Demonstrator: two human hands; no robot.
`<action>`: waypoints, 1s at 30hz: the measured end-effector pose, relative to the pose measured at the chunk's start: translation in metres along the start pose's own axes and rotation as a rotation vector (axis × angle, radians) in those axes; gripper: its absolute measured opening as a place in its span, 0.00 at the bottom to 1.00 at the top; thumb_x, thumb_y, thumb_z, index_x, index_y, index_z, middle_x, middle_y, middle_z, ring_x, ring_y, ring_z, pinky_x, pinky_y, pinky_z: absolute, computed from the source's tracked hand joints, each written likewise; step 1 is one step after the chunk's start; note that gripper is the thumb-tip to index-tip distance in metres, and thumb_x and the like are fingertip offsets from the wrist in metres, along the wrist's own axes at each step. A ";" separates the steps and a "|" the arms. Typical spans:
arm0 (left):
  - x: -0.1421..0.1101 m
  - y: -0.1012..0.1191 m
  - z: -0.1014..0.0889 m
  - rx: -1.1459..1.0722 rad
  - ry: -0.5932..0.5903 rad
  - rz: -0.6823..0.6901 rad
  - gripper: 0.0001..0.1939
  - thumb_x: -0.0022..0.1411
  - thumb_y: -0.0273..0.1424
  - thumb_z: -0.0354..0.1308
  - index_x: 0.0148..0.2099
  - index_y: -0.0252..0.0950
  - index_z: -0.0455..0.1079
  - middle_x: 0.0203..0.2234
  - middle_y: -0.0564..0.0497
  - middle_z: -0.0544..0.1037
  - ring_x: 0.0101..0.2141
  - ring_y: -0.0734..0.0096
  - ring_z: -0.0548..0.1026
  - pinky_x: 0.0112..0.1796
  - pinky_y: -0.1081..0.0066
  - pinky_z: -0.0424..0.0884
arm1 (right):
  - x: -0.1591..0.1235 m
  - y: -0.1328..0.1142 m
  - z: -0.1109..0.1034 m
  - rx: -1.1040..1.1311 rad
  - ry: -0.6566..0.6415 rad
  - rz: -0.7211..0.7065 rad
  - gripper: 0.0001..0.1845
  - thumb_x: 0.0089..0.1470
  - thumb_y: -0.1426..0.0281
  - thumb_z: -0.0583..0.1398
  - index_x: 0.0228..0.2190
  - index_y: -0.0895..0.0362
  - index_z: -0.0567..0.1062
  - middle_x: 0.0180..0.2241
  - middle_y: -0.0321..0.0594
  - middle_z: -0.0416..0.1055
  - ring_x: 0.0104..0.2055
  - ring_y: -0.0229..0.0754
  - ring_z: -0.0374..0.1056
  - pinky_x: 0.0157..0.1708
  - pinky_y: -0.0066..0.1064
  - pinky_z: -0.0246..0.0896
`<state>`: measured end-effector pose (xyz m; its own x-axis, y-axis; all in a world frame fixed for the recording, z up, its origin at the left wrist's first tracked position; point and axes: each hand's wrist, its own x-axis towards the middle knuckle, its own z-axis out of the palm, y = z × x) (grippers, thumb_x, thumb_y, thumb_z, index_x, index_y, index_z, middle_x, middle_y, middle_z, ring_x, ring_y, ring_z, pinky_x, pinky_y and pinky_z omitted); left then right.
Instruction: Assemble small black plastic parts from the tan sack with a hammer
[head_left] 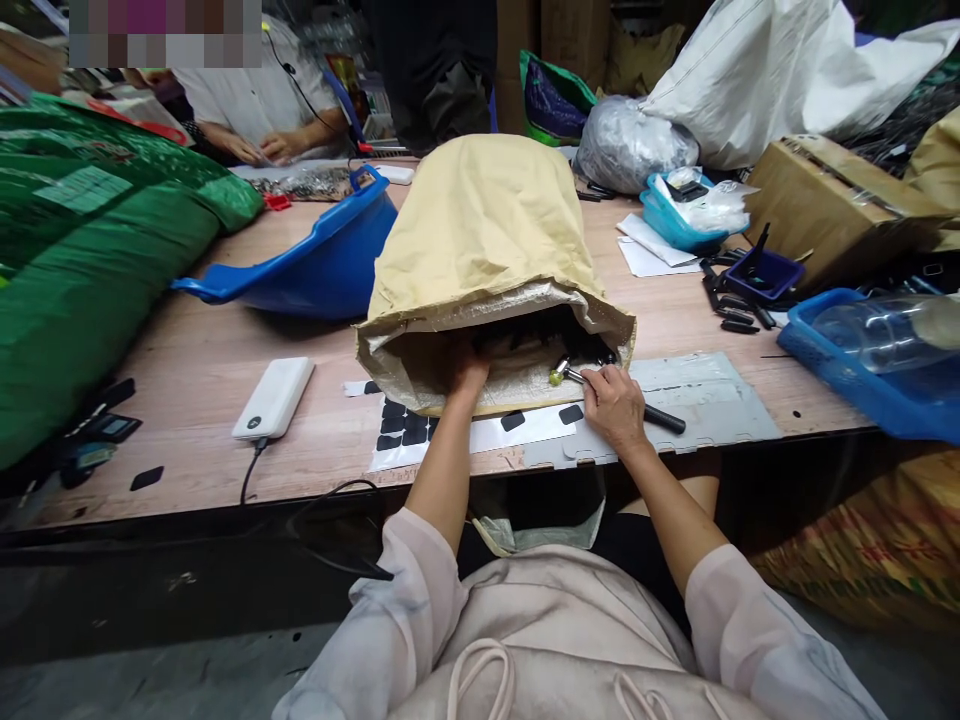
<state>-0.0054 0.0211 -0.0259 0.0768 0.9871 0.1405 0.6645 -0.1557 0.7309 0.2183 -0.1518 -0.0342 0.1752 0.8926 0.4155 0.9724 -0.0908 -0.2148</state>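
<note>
A pale yellow woven sack lies on the table with its mouth toward me, and dark items show in its shadowed inside. My left hand reaches into the mouth, its fingers hidden in the dark. At the right side of the opening, my right hand is closed over what looks like a small hammer. Its black handle sticks out to the right, and its metal head with a yellow-green end points into the mouth. Under the sack's front edge is a white sheet with black rounded pads.
A blue basin leans left of the sack, near green sacks. A white power bank with a cable lies front left. To the right are a grey board, a blue tray and a cardboard box. Another person sits opposite.
</note>
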 end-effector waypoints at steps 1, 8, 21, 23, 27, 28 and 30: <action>-0.005 0.001 -0.002 0.005 0.021 -0.013 0.15 0.62 0.25 0.62 0.52 0.31 0.75 0.49 0.38 0.80 0.56 0.45 0.75 0.60 0.51 0.67 | 0.000 0.000 0.000 -0.005 0.008 0.005 0.15 0.64 0.70 0.56 0.48 0.53 0.80 0.39 0.44 0.72 0.44 0.48 0.62 0.40 0.36 0.51; -0.062 0.015 -0.007 -0.108 -0.366 0.258 0.12 0.59 0.35 0.69 0.46 0.40 0.82 0.37 0.49 0.81 0.40 0.62 0.78 0.45 0.66 0.74 | -0.002 0.002 0.001 -0.072 0.029 0.055 0.09 0.61 0.68 0.59 0.40 0.55 0.79 0.40 0.47 0.72 0.45 0.50 0.61 0.39 0.38 0.50; -0.074 0.022 0.019 -0.138 -0.416 0.354 0.14 0.53 0.34 0.75 0.43 0.40 0.81 0.37 0.51 0.80 0.42 0.63 0.76 0.46 0.66 0.70 | 0.002 0.004 -0.001 -0.143 -0.001 0.001 0.14 0.69 0.67 0.52 0.42 0.57 0.76 0.38 0.46 0.73 0.40 0.47 0.64 0.37 0.36 0.51; -0.074 0.022 0.020 -0.144 -0.418 0.348 0.13 0.53 0.34 0.76 0.41 0.40 0.81 0.36 0.51 0.79 0.41 0.63 0.76 0.45 0.67 0.70 | 0.003 0.002 -0.006 -0.113 -0.007 -0.003 0.15 0.70 0.67 0.51 0.43 0.57 0.77 0.38 0.45 0.74 0.39 0.46 0.66 0.36 0.35 0.53; -0.075 0.022 0.020 -0.164 -0.418 0.322 0.13 0.52 0.34 0.76 0.40 0.40 0.81 0.35 0.52 0.78 0.41 0.64 0.76 0.45 0.67 0.70 | -0.003 -0.014 -0.020 0.060 0.051 0.025 0.19 0.72 0.65 0.49 0.52 0.54 0.77 0.43 0.43 0.76 0.43 0.44 0.71 0.37 0.32 0.59; -0.076 0.022 0.020 -0.171 -0.419 0.314 0.13 0.52 0.34 0.76 0.40 0.40 0.81 0.35 0.52 0.78 0.41 0.64 0.76 0.45 0.67 0.70 | -0.007 -0.019 -0.023 0.126 0.059 0.027 0.20 0.72 0.65 0.49 0.54 0.53 0.76 0.45 0.43 0.77 0.45 0.44 0.72 0.39 0.31 0.61; -0.076 0.025 0.020 -0.180 -0.423 0.288 0.12 0.51 0.32 0.76 0.39 0.40 0.81 0.35 0.52 0.78 0.42 0.64 0.76 0.45 0.67 0.70 | -0.015 -0.029 -0.027 0.243 0.049 0.025 0.21 0.72 0.65 0.49 0.56 0.53 0.75 0.48 0.43 0.77 0.48 0.43 0.73 0.42 0.30 0.65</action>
<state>0.0197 -0.0571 -0.0316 0.5547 0.8263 0.0980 0.4375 -0.3897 0.8104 0.1915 -0.1741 -0.0106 0.2113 0.8686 0.4483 0.9030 0.0020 -0.4296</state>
